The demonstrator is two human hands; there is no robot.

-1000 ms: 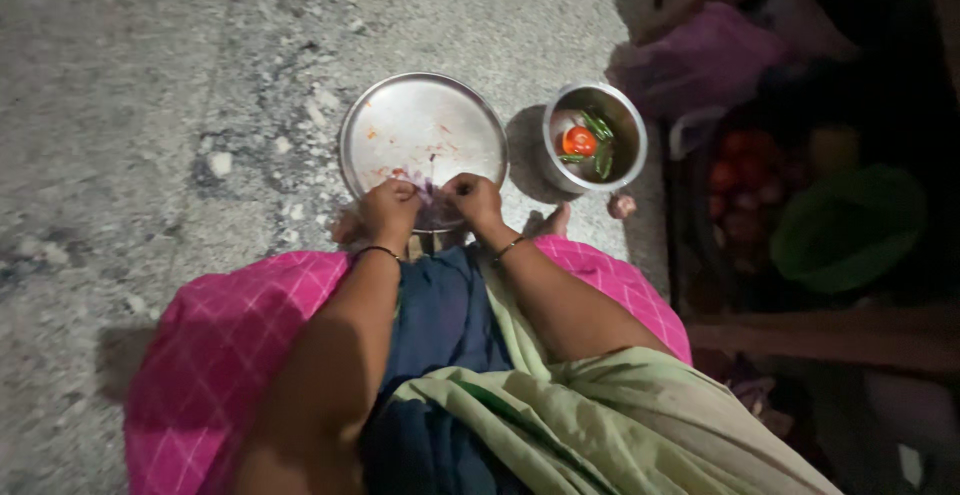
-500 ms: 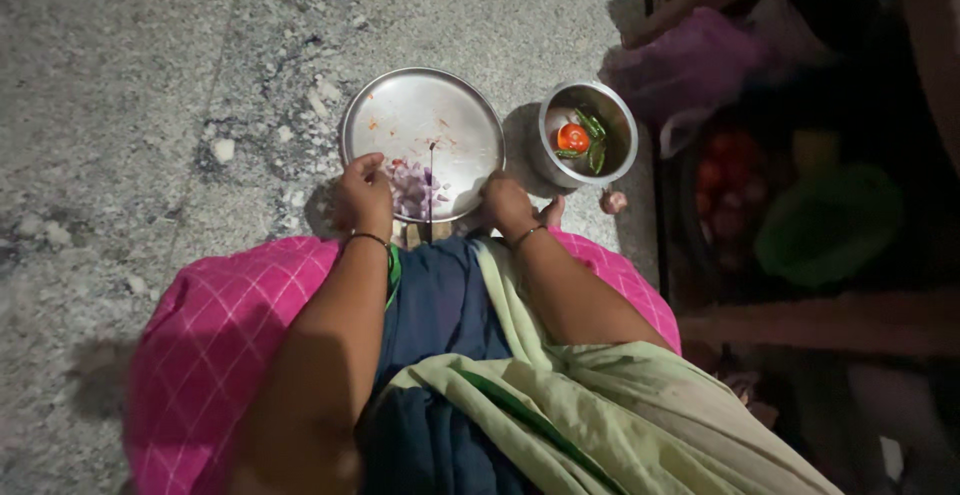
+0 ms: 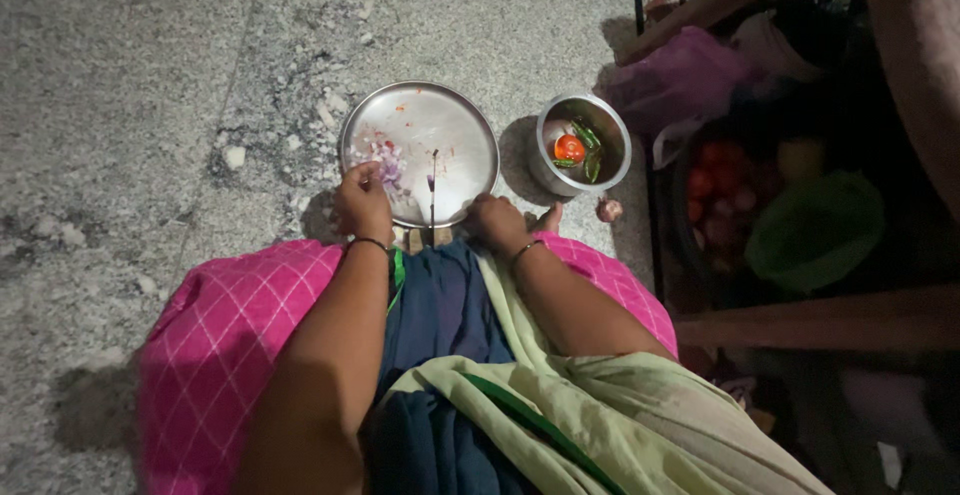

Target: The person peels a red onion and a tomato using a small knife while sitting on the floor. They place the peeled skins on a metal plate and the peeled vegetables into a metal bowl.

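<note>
Both hands have come apart: the left hand (image 3: 362, 202) now rests on the near-left rim of the steel plate (image 3: 455, 133), fingers curled over the chopped onion (image 3: 385, 162), pushed toward the plate's left. The right hand (image 3: 497, 223) sits loosely closed at the near edge, holding nothing visible. An upright blade (image 3: 433, 187) stands between them. Farther right, a steel bowl (image 3: 612, 133) holds a tomato (image 3: 569, 147) and green chillies (image 3: 588, 151).

A small steel pot (image 3: 583, 143) stands right of centre on the speckled stone floor (image 3: 130, 85), holding a red tomato (image 3: 569, 147) and green chillies (image 3: 588, 150). At the right of the frame, in shadow, lie a purple plastic bag (image 3: 680, 80), a green bowl (image 3: 815, 230) and a dark basket of reddish vegetables (image 3: 715, 205). Pink checked cloth (image 3: 220, 345) fills the lower left.
</note>
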